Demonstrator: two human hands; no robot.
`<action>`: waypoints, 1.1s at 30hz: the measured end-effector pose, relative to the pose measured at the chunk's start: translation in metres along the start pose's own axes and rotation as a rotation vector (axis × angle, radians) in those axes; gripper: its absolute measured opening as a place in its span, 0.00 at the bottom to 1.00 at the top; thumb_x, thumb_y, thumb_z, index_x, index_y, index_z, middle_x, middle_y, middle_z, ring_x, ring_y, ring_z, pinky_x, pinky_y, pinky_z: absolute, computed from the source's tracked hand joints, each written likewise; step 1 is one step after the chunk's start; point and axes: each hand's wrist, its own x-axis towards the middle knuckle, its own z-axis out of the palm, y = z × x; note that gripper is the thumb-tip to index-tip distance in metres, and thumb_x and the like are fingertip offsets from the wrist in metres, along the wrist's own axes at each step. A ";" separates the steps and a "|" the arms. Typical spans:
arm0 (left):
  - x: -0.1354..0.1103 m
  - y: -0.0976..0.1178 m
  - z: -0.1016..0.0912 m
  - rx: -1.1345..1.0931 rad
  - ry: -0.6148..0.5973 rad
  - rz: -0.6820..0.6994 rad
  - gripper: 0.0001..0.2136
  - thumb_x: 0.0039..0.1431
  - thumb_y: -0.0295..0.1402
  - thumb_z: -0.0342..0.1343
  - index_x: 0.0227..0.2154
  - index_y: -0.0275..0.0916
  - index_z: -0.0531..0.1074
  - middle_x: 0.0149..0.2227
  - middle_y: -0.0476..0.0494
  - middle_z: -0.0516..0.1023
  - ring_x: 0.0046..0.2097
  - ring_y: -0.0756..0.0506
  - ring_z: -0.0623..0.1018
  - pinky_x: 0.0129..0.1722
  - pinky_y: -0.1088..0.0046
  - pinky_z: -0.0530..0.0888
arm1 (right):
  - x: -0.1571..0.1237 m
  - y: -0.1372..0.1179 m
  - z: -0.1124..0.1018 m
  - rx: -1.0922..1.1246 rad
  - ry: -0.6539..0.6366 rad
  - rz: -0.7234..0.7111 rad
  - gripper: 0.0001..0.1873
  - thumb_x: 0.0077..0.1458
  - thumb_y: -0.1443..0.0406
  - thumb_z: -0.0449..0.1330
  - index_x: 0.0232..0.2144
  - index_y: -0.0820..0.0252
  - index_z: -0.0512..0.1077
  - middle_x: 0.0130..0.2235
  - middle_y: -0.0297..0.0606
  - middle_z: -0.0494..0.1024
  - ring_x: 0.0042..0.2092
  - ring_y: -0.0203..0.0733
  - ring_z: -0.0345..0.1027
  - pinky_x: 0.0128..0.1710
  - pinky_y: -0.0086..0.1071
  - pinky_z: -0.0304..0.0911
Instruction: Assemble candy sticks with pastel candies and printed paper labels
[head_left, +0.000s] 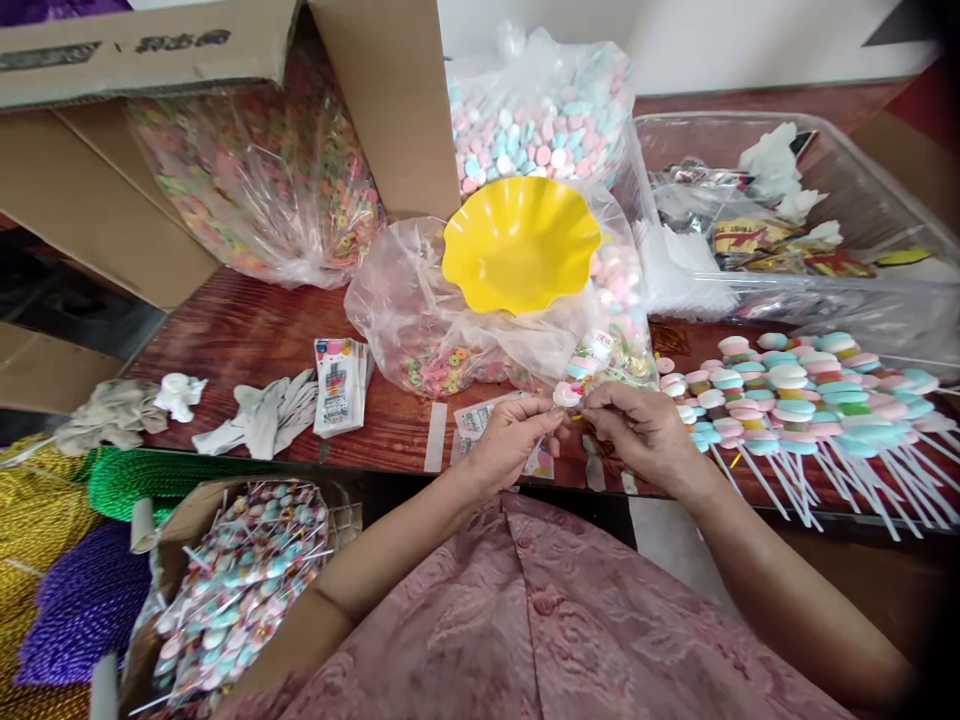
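My left hand (pixel 511 436) pinches a small pink and white candy piece (pixel 566 394) between thumb and fingers over the table's front edge. My right hand (pixel 645 428) is closed beside it, fingertips touching the same candy piece; whether it also holds a stick I cannot tell. Just behind the hands lies a clear bag of coloured ring candies (pixel 435 350) with a yellow wavy bowl (pixel 519 243) resting on it. To the right, several finished candy skewers on white sticks (pixel 810 410) lie in a row on the wooden table (pixel 240 330).
A large bag of pastel round candies (pixel 540 110) and a bag of ring candies (pixel 262 170) in a cardboard box stand at the back. A clear tub (pixel 900 300) holds wrappers at right. White gloves (pixel 262 415), a sticker pack (pixel 341 385), a box of skewers (pixel 240 580) and tinsel rolls (pixel 67 590) sit left.
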 end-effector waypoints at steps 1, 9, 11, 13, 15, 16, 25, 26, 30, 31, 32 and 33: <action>0.000 0.000 -0.001 -0.002 -0.007 -0.006 0.14 0.47 0.41 0.66 0.25 0.33 0.75 0.25 0.46 0.75 0.23 0.54 0.70 0.23 0.76 0.65 | -0.001 0.001 0.001 0.013 0.011 0.003 0.09 0.63 0.63 0.54 0.30 0.56 0.68 0.24 0.31 0.70 0.25 0.34 0.61 0.27 0.30 0.57; -0.002 0.003 -0.007 -0.045 -0.022 -0.111 0.15 0.40 0.40 0.70 0.23 0.33 0.75 0.19 0.48 0.72 0.19 0.55 0.67 0.19 0.78 0.60 | -0.008 -0.005 0.015 0.074 0.092 -0.027 0.09 0.62 0.64 0.56 0.29 0.56 0.70 0.25 0.32 0.72 0.27 0.35 0.65 0.29 0.30 0.60; -0.004 0.005 -0.009 -0.078 -0.030 -0.130 0.15 0.38 0.39 0.71 0.23 0.32 0.75 0.19 0.48 0.72 0.20 0.55 0.67 0.19 0.78 0.60 | -0.009 -0.004 0.012 0.141 0.025 0.017 0.10 0.62 0.62 0.56 0.29 0.57 0.71 0.24 0.32 0.71 0.26 0.34 0.64 0.28 0.30 0.60; -0.006 0.006 -0.011 -0.095 -0.026 -0.139 0.15 0.37 0.38 0.71 0.23 0.32 0.76 0.19 0.48 0.72 0.20 0.56 0.66 0.19 0.78 0.59 | -0.011 0.000 0.008 0.222 -0.059 0.092 0.11 0.62 0.60 0.56 0.29 0.58 0.72 0.23 0.31 0.70 0.24 0.33 0.63 0.25 0.28 0.58; -0.008 0.005 -0.012 -0.098 -0.021 -0.142 0.14 0.37 0.38 0.71 0.22 0.32 0.76 0.19 0.48 0.72 0.20 0.56 0.66 0.19 0.78 0.58 | -0.012 0.003 0.005 0.270 -0.145 0.148 0.12 0.61 0.59 0.57 0.30 0.58 0.73 0.24 0.32 0.72 0.25 0.33 0.64 0.25 0.28 0.60; -0.009 0.004 -0.012 -0.098 -0.020 -0.143 0.14 0.38 0.38 0.71 0.22 0.32 0.76 0.19 0.48 0.72 0.20 0.56 0.66 0.19 0.78 0.58 | -0.012 0.003 0.004 0.277 -0.182 0.154 0.12 0.61 0.58 0.58 0.30 0.58 0.74 0.25 0.32 0.74 0.26 0.34 0.66 0.27 0.29 0.61; -0.007 -0.003 -0.019 0.068 0.162 -0.061 0.14 0.44 0.40 0.67 0.20 0.34 0.72 0.19 0.51 0.67 0.18 0.57 0.60 0.16 0.79 0.49 | -0.021 -0.014 -0.002 0.300 0.116 0.191 0.05 0.58 0.63 0.62 0.35 0.52 0.79 0.28 0.32 0.76 0.26 0.36 0.67 0.25 0.30 0.63; -0.006 -0.005 -0.019 0.088 0.161 -0.042 0.14 0.44 0.40 0.66 0.20 0.34 0.72 0.18 0.53 0.65 0.18 0.58 0.59 0.17 0.79 0.49 | -0.021 -0.018 0.003 0.266 0.173 0.153 0.06 0.58 0.64 0.62 0.37 0.50 0.79 0.30 0.33 0.78 0.28 0.37 0.70 0.27 0.32 0.66; -0.003 -0.011 -0.013 0.081 0.106 0.022 0.12 0.46 0.39 0.66 0.22 0.35 0.74 0.17 0.55 0.61 0.20 0.57 0.57 0.20 0.79 0.52 | -0.016 -0.031 0.033 -0.010 0.204 -0.004 0.14 0.60 0.69 0.56 0.43 0.50 0.79 0.35 0.38 0.80 0.35 0.41 0.74 0.34 0.35 0.69; -0.003 -0.012 -0.012 0.068 0.102 0.032 0.12 0.46 0.39 0.65 0.21 0.35 0.74 0.17 0.55 0.61 0.21 0.57 0.57 0.21 0.79 0.52 | -0.015 -0.032 0.041 -0.087 0.203 -0.023 0.16 0.60 0.70 0.54 0.45 0.52 0.78 0.35 0.39 0.80 0.35 0.42 0.74 0.33 0.35 0.69; -0.003 -0.013 -0.011 0.054 0.107 0.041 0.12 0.46 0.39 0.65 0.20 0.35 0.73 0.17 0.55 0.61 0.21 0.57 0.56 0.21 0.79 0.53 | -0.013 -0.032 0.047 -0.152 0.206 -0.033 0.18 0.60 0.71 0.53 0.46 0.53 0.78 0.36 0.40 0.80 0.35 0.42 0.74 0.33 0.34 0.69; -0.004 -0.013 -0.010 0.041 0.117 0.044 0.13 0.47 0.39 0.64 0.20 0.35 0.72 0.17 0.55 0.61 0.21 0.57 0.56 0.22 0.79 0.53 | -0.013 -0.032 0.053 -0.199 0.207 -0.034 0.19 0.60 0.72 0.52 0.48 0.54 0.77 0.36 0.41 0.81 0.35 0.42 0.74 0.34 0.34 0.69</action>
